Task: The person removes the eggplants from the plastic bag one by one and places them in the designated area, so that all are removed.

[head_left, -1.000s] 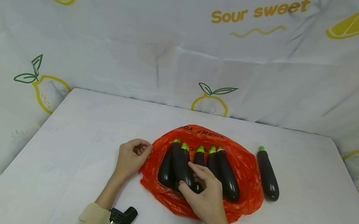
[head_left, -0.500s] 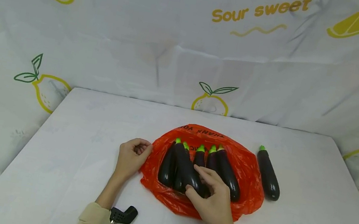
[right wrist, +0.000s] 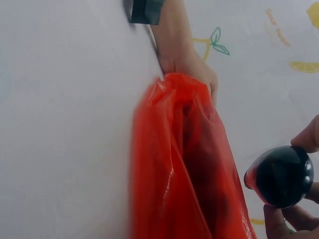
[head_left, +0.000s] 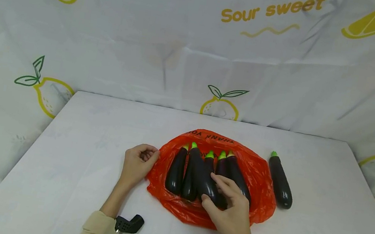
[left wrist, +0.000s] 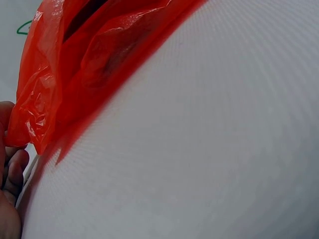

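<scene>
In the head view a red plastic bag [head_left: 175, 207] lies spread in the middle of the table with several dark eggplants in it, green stem ends pointing away from me. My left hand [head_left: 137, 162] pinches the bag's left edge; the left wrist view shows the bag [left wrist: 42, 89] pulled up at those fingers. My right hand [head_left: 232, 214] grips the lower end of one eggplant [head_left: 202, 172], thumb on one side and fingers on the other. That eggplant's rounded end [right wrist: 281, 177] fills the grasp in the right wrist view. It lies above the others, partly covering them.
A single eggplant [head_left: 280, 183] lies on the table just right of the bag. The white table [head_left: 86, 150] extends on both sides, and a white cloth [head_left: 129, 42] with lemon prints hangs behind it. A black device [head_left: 130, 223] sits at the left wrist.
My right hand has shifted right with the gripped eggplant, exposing more of the two eggplants at the left of the bag. My left hand stays at the bag's edge.
</scene>
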Motion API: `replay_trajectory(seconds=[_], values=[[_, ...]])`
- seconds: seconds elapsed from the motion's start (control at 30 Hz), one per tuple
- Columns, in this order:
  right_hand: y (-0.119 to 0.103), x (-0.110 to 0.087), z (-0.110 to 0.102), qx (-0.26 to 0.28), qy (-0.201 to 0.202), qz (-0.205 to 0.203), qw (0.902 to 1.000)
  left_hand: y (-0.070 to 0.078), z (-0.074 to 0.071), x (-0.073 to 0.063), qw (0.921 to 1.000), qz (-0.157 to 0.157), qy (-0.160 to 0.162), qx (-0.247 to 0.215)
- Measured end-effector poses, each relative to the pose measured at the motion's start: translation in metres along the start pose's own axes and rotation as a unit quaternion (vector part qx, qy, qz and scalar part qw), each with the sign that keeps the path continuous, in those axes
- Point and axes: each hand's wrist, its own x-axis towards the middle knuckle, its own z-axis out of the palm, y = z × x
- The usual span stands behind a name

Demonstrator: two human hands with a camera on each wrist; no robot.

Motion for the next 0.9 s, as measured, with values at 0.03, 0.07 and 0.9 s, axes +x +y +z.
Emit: replay_trajectory(seconds=[0.03, 0.07, 0.9], values=[[0.0, 0.0, -0.001, 0.001, 0.002, -0.001, 1.0, 0.0, 0.0, 0.0, 1.0, -0.001, 0.0, -0.001], [0.0, 0.0, -0.003, 0.001, 0.004, -0.002, 1.0, 0.0, 0.0, 0.0, 1.0, -0.001, 0.0, -0.003], [0.018, 0.011, -0.043, -0.009, 0.098, -0.03, 0.9947, 0.0, 0.0, 0.001, 1.0, -0.001, 0.003, 0.004]])
